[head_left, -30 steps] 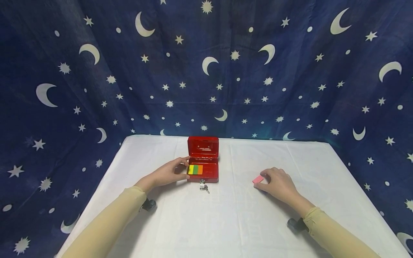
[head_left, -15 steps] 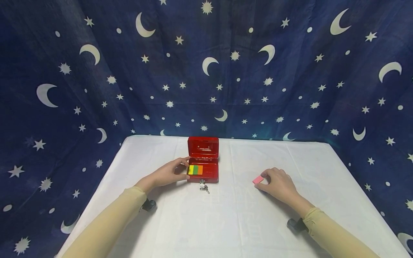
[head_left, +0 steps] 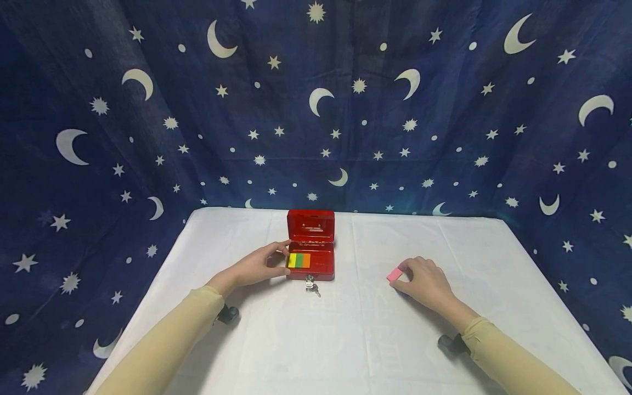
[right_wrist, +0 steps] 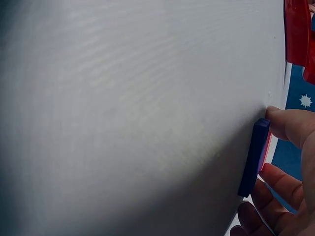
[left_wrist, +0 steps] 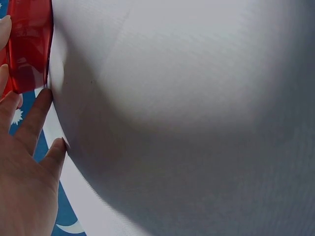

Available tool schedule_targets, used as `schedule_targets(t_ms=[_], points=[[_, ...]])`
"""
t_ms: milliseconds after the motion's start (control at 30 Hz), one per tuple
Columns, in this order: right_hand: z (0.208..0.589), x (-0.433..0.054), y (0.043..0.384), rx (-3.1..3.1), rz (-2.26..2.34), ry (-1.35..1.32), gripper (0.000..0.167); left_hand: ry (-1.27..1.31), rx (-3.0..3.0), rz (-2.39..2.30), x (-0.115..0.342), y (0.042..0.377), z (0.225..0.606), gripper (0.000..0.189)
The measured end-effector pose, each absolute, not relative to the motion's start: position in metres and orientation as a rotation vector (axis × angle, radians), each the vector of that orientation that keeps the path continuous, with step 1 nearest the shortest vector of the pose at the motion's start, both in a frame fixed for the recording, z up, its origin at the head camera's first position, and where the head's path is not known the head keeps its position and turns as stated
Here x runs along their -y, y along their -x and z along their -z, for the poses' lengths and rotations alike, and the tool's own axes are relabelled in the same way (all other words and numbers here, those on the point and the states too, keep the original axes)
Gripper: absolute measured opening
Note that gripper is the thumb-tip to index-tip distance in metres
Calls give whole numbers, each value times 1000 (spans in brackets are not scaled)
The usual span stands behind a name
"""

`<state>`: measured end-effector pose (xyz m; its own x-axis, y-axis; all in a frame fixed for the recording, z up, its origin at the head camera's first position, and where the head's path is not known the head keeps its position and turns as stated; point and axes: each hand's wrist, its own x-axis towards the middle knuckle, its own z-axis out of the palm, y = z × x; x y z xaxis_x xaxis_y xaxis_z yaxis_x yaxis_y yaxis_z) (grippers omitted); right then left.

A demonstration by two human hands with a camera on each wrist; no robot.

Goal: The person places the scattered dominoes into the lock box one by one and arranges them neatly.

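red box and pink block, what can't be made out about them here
Head view: part of the left side of the red box, behind the left hand; the keys, too small to count.
Left wrist view: the rest of the box, cut off by the top edge.
Right wrist view: most of the pink block, behind a dark blue piece; whether they are joined cannot be told.

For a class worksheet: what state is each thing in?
Box, open.
Lid, raised.
Lock, too small to tell.
Keys, at the lock.
Strips, side by side in the box.
Pink piece, held.
Blue piece, against the pink one.
Left hand, touching the box.
Right hand, pinching the pink piece.
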<state>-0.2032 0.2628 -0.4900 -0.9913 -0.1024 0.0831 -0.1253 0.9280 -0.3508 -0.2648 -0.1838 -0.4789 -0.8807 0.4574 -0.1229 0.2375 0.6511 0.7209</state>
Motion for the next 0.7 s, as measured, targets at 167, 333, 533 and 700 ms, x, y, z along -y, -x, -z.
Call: schedule_targets(t_ms=[167, 333, 533, 700], points=[[492, -260, 207, 3030, -581, -173, 50, -550, -2569, -1074, 184, 265, 479, 45], [492, -260, 211, 3035, -600, -192, 49, -556, -2571, -1074, 184, 266, 479, 45], [491, -261, 218, 3044, -634, -233, 49, -567, -2586, -1059, 185, 266, 480, 46], [488, -259, 222, 3074, -673, -244, 49, -574, -2571, -1077, 185, 265, 480, 46]])
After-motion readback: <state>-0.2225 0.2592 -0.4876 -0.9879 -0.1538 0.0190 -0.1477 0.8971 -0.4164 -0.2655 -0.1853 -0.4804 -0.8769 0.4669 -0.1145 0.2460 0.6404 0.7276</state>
